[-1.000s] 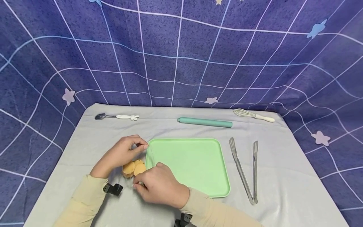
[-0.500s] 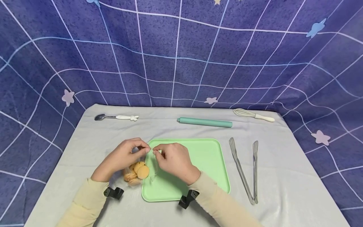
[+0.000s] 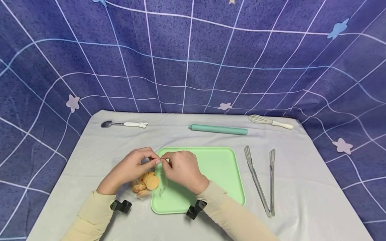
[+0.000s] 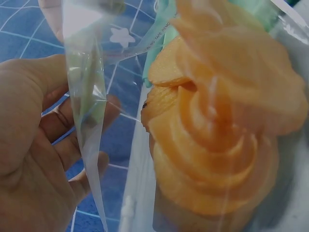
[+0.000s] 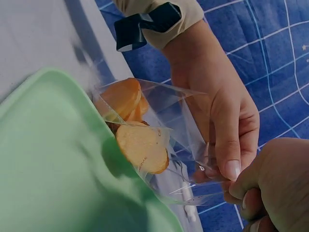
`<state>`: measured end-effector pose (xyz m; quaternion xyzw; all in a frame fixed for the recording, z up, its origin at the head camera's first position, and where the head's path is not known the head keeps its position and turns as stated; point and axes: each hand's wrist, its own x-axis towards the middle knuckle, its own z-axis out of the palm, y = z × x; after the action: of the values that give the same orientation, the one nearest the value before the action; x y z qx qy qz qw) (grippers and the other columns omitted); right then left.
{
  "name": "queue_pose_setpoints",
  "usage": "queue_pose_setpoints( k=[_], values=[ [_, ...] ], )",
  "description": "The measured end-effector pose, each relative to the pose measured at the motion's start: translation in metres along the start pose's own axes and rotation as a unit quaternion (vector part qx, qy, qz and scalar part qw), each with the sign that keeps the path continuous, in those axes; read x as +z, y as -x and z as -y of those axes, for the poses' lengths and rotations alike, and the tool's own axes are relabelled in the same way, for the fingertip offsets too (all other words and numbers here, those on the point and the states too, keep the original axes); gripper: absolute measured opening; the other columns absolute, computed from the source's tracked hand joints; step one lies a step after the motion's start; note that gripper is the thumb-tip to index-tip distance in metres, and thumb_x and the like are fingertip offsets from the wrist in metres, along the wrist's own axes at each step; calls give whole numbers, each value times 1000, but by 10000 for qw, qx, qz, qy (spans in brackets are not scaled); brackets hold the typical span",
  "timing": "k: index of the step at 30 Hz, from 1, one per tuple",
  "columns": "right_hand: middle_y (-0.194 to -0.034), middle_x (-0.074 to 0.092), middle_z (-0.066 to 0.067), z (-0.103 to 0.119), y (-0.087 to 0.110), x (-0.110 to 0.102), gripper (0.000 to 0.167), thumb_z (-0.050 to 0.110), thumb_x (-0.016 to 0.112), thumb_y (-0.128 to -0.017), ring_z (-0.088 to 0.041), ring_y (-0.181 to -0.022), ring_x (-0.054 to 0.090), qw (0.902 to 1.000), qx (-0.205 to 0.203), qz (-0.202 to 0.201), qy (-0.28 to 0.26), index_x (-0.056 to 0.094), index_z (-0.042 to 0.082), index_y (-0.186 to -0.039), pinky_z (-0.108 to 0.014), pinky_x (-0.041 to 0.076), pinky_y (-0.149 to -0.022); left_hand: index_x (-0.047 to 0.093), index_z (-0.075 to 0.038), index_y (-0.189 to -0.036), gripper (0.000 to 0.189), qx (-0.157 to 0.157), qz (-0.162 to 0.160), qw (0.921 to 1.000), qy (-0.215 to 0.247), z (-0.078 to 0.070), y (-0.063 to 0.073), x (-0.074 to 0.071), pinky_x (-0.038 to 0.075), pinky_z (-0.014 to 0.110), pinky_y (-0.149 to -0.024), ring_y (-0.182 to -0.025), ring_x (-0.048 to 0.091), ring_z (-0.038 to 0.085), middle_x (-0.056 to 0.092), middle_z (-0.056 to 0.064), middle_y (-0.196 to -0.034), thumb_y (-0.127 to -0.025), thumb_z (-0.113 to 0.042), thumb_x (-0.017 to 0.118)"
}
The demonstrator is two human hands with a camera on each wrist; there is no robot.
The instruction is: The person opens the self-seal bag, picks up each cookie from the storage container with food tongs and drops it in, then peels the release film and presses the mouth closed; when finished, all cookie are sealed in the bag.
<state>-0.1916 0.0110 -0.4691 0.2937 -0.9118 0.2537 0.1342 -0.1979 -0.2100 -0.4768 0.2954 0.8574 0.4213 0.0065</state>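
A clear plastic bag (image 5: 166,104) holds several round golden biscuits (image 3: 152,182). My left hand (image 3: 134,167) pinches the bag's top edge between thumb and fingers. Right beside it, the fingertips of my right hand (image 3: 183,167) pinch the same edge, and the two hands' tips meet. Printed lettering runs along a strip of the bag in the left wrist view. The biscuits hang low in the bag at the left edge of a light green tray (image 3: 218,177), and the bag's loose side overlaps the tray. Part of the bag is hidden behind my left hand.
Metal tongs (image 3: 256,180) lie spread to the right of the tray. Along the back of the table (image 3: 301,187) are a spoon with a white handle (image 3: 131,124), a teal rod (image 3: 218,129) and a whisk (image 3: 269,122). A blue patterned curtain (image 3: 193,50) stands behind.
My right hand has moved up from the lower part of the bag to its top edge, beside my left hand. The left hand has stayed nearly still.
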Motion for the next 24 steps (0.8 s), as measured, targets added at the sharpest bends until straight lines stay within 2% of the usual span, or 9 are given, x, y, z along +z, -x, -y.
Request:
queue_pose_setpoints(
  k=[2, 10, 18, 24],
  values=[
    [-50, 45, 22, 1, -1, 1, 12, 23, 68, -93, 6, -46, 40, 9999, -65, -52, 89, 80, 23, -93, -18, 35, -43, 77, -16, -102, 7, 71, -21, 10000, 2, 0, 1, 0, 51, 32, -68, -78, 59, 9, 64, -14, -91, -97, -16, 72],
    [-52, 45, 20, -2, -2, 2, 9, 21, 67, -88, 2, -45, 41, 9999, -85, -115, 91, 76, 24, -87, -19, 34, -42, 75, -27, -100, 11, 113, -28, 9999, 68, 0, 3, 0, 50, 33, -68, -77, 58, 10, 64, -14, -91, -98, -17, 71],
    [-51, 43, 19, -5, -1, 0, 7, 19, 66, -87, 1, -45, 40, 9998, 104, 52, -187, 70, 24, -84, -19, 34, -39, 76, -16, -101, 6, 145, -28, 9999, 19, -1, 6, 0, 50, 27, -69, -79, 59, 9, 65, -13, -91, -98, -16, 71],
    [-52, 44, 19, -7, 1, 0, 7, 18, 66, -85, 1, -46, 41, 9996, 177, 90, -212, 69, 24, -84, -19, 35, -40, 75, -15, -101, 6, 193, 20, 9998, 47, -2, 7, 1, 51, 29, -69, -77, 59, 9, 65, -11, -90, -98, -16, 70]
  ],
)
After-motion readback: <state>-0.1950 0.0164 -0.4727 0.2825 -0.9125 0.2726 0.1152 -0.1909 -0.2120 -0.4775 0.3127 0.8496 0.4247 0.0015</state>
